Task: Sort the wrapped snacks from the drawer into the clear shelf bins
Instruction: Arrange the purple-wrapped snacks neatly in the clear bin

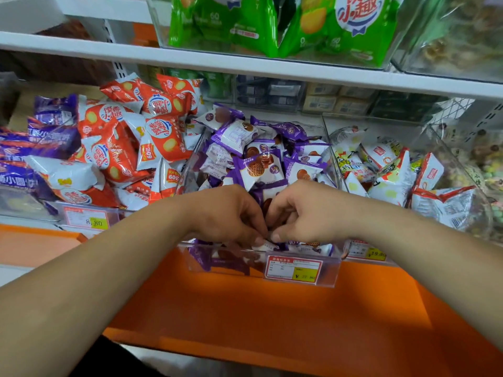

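Over the middle clear bin (190, 257), both hands are in, knuckles up. Left hand (231, 213): grip curled, fingertips pinching a wrapped snack (265, 244) right at the bin's front wall. Right hand (302, 210): same deal, grip curled, thumb & forefinger nipping that pack from the other side, so the two hands meet tip to tip. The pack's small, white w/ purple ends, mostly hidden by fingers.

Behind the hands the bin's heaped w/ purple-and-white snacks (253, 159): little pillow packs, crimped ends, round brown waffle-pattern biscuit printed on front. Some lie face up, some back up showing small print.

Left bin: orange-and-white packs (119, 148), bigger. Right bin: white packs w/ red labels (392, 170). A red-and-yellow price tag (294, 269) is clipped to the middle bin's front, w/ an orange ledge (272, 317) below.
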Demonstrator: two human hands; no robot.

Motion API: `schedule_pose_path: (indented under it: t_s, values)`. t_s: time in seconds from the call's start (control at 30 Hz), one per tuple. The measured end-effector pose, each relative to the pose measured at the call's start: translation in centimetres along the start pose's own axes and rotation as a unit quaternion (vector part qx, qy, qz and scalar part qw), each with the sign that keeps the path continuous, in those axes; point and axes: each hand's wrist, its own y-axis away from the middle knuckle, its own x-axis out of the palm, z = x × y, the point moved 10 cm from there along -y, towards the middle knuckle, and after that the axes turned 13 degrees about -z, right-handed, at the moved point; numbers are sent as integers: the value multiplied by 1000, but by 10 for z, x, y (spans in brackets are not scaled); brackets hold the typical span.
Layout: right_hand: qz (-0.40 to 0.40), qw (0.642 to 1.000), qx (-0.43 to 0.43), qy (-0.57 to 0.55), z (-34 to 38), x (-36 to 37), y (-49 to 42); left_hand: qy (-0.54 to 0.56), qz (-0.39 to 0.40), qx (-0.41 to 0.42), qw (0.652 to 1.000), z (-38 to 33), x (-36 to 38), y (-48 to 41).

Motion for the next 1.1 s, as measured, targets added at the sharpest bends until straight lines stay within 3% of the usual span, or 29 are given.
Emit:
schedule_pose_path:
  t_s: [0.17, 0.27, 0.43, 0.6, 0.7, 0.9, 1.1]
  values:
    - [15, 1000, -23, -6, 9, 10, -3, -42, -21, -2, 999, 0, -33, 16]
    - [9, 999, -9, -33, 11, 17, -10, -141, -40, 32, 989, -9, -51, 16]
    - [10, 999, -35, 31, 12, 26, -17, -245, 36, 31, 968, -10, -45, 14]
    - [18, 998, -52, -8, 11, 27, -15, -140, 72, -44, 987, 6, -31, 11]
    - [32, 998, -59, -11, 11, 18, -15, -148, 72, -59, 985, 11, -29, 9]
    - [61, 994, -66, 60, 11, 31, -10, -298, 175, -54, 937, 12, -16, 15]
    - [24, 998, -41, 32, 5, 25, -13, -372, 227, -43, 899, 15, 0, 15]
